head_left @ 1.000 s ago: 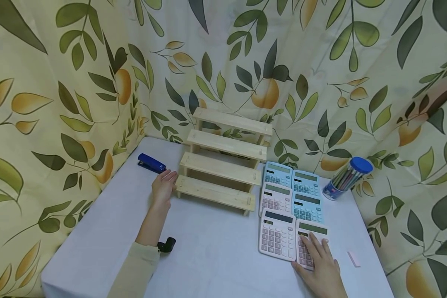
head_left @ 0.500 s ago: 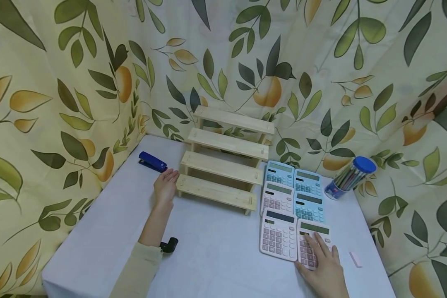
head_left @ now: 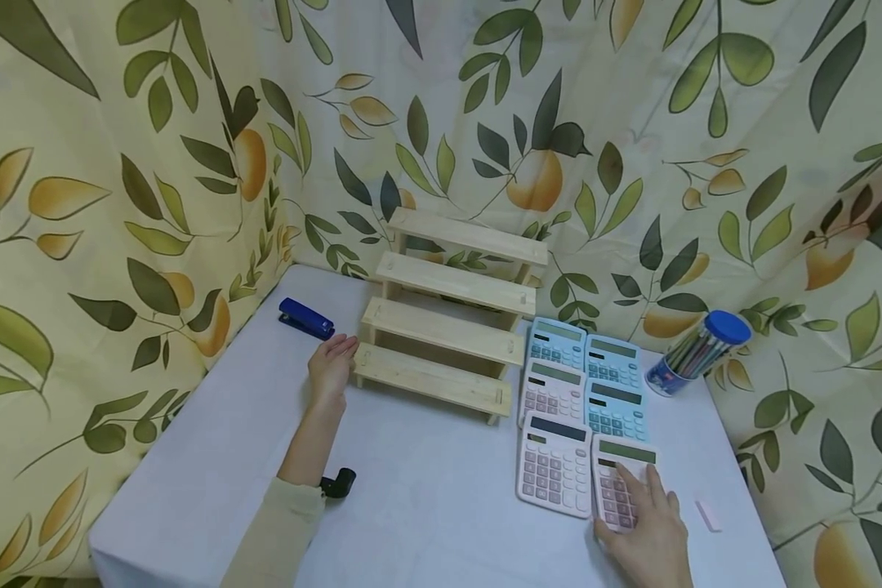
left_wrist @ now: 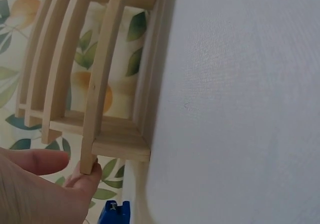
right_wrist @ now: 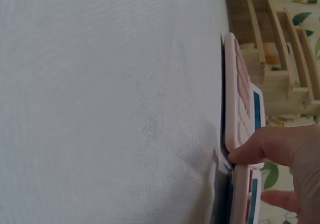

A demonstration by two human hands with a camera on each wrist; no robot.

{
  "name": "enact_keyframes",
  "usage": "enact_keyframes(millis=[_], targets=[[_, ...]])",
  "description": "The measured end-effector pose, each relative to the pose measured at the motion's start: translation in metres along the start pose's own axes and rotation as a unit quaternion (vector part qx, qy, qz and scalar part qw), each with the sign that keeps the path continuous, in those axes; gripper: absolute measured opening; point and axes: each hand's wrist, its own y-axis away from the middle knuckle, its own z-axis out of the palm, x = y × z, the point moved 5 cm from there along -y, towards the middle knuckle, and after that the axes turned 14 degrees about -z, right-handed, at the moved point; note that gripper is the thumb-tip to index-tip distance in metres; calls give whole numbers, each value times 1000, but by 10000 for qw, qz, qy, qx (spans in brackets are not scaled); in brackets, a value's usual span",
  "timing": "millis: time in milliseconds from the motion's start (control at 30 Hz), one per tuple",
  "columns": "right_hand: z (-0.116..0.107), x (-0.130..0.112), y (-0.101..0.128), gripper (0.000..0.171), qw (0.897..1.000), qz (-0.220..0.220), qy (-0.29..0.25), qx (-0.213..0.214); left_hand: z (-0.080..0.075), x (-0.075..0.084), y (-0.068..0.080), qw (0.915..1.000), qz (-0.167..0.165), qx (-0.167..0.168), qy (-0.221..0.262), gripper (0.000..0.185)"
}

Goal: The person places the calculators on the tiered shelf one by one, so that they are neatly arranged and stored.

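The near right pink calculator lies flat on the white cloth, last in its column. The right hand spreads its fingers over the face, with the thumb at the left edge, probably to keep it in line; whether it truly pinches, I cannot tell. The near left pink calculator lies just beside. The wooden stand stands farther to the left. The left hand, relaxed, touches its lowest plank's end, maybe to steady it. The blue stapler lies beyond these fingers.

The right wrist view shows the thumb tip between two calculators, which the head view hides partly. The left wrist view shows the thumb apart from the plank, with a finger touching its end.
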Motion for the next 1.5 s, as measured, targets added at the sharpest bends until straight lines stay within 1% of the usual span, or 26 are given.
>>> enact_keyframes(millis=[67,233,300,433,567,667,800,900,967,1033,1133,1233,1367,1500], targets=[[0,1,-1,105,9999,107,-40,-26,0,0,0,10000,-21,-11,-24,61],[1,1,-1,105,9997,205,-138,-66,0,0,0,10000,-20,2,-88,56],[0,0,-1,104,9996,199,-185,-17,1,1,1,9999,0,19,-108,56],[-2,-2,-1,102,9994,164,-223,218,1,2,0,9999,11,27,-96,55],[-6,-5,0,101,9988,78,-159,447,2,1,1,10000,-9,17,19,61],[-11,-7,1,101,9987,53,-142,487,2,1,2,9999,-13,-18,112,66],[-19,-10,2,101,9982,17,-272,535,3,1,1,9999,-16,-27,131,66],[-28,-16,1,100,9958,-295,-318,801,2,1,0,9999,-22,14,121,66],[-36,-22,1,98,9918,-645,-267,1066,2,1,-1,9999,-20,36,135,66],[-44,-30,0,96,9846,-1049,-174,1386,2,1,-1,9999,16,68,155,64],[-56,-41,-2,94,9739,-1484,-106,1713,2,2,-1,9997,93,107,194,60],[-67,-53,-5,93,9675,-1729,-188,1834,1,2,-1,9997,116,133,189,58],[-80,-69,-8,93,9612,-1966,-237,1923,1,0,-1,9998,50,150,114,61],[-94,-84,-14,93,9524,-2265,-219,2028,0,-3,-1,9998,41,166,51,65]])
